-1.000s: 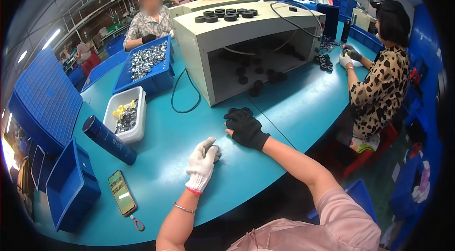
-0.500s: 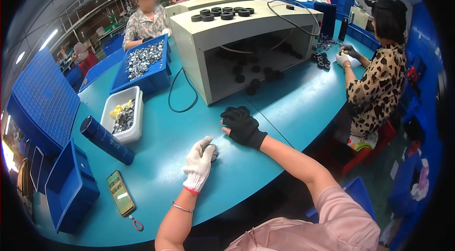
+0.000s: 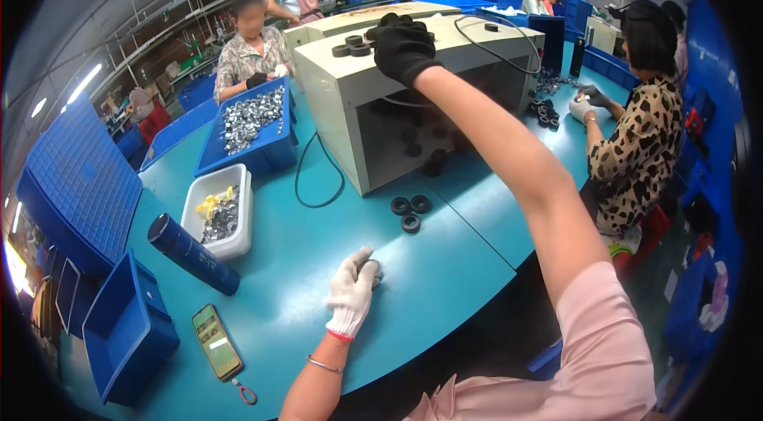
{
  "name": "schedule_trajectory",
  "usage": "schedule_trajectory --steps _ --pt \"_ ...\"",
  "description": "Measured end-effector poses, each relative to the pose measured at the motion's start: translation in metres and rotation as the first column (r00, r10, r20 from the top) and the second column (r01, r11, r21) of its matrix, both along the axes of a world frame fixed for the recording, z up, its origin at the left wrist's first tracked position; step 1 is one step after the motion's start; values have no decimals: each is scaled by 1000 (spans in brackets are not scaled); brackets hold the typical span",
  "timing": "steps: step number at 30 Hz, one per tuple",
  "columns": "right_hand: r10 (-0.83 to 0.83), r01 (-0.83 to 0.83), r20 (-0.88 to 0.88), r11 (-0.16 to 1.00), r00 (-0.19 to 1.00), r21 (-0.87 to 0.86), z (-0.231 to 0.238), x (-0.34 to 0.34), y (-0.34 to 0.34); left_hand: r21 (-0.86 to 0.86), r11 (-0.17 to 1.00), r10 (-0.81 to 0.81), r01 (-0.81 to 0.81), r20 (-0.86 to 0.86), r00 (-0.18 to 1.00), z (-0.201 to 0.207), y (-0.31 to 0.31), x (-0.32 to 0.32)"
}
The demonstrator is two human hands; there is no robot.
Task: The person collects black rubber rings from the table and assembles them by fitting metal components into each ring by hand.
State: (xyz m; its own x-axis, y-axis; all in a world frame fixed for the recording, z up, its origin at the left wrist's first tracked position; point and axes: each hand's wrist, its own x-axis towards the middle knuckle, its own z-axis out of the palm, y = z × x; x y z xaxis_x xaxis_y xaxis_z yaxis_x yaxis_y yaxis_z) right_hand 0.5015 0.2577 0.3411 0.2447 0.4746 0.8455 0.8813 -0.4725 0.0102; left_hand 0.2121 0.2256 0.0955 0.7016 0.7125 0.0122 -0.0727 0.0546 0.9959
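Observation:
My right hand [image 3: 404, 52], in a black glove, reaches up to the top of the cream metal box [image 3: 330, 75]. It covers part of a group of black rings [image 3: 350, 48] there; its fingertips are hidden, so a grip cannot be told. My left hand [image 3: 354, 286], in a white knit glove, rests low over the table with curled fingers. Something small and dark shows at its fingertips, too little to name. Three loose black rings [image 3: 410, 222] lie on the table between my left hand and the box.
Left of the box are a blue bin [image 3: 207, 164] of shiny metal parts and a white tub [image 3: 245, 218] of mixed parts. Nearer stand a dark blue bottle [image 3: 193, 254], a phone [image 3: 217, 343] and a blue bin [image 3: 119, 341]. Co-workers sit across and at right.
My right hand has risen from the table to the box top, leaving three black rings uncovered below. My left hand stays curled near the same spot on the table. The view has shifted slightly.

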Motion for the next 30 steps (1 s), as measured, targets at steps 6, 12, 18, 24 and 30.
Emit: schedule_trajectory --steps 6,12,18,24,30 --pt "-119 112 -15 963 993 -244 5 10 20 4 1000 -7 7 -19 1000 -6 2 1" --pt "-29 -8 -90 921 995 -389 15 19 32 18 1000 -7 8 -33 999 -3 4 1" --pt "354 -316 -306 934 884 167 16 3 24 22 1000 10 -10 -33 999 -2 3 1" --pt "560 -379 -327 793 761 477 26 45 50 6 1000 -8 8 -18 1000 -5 -2 6" --pt "191 -197 -358 980 914 20 23 21 27 25 999 22 -21 -42 999 0 6 1"
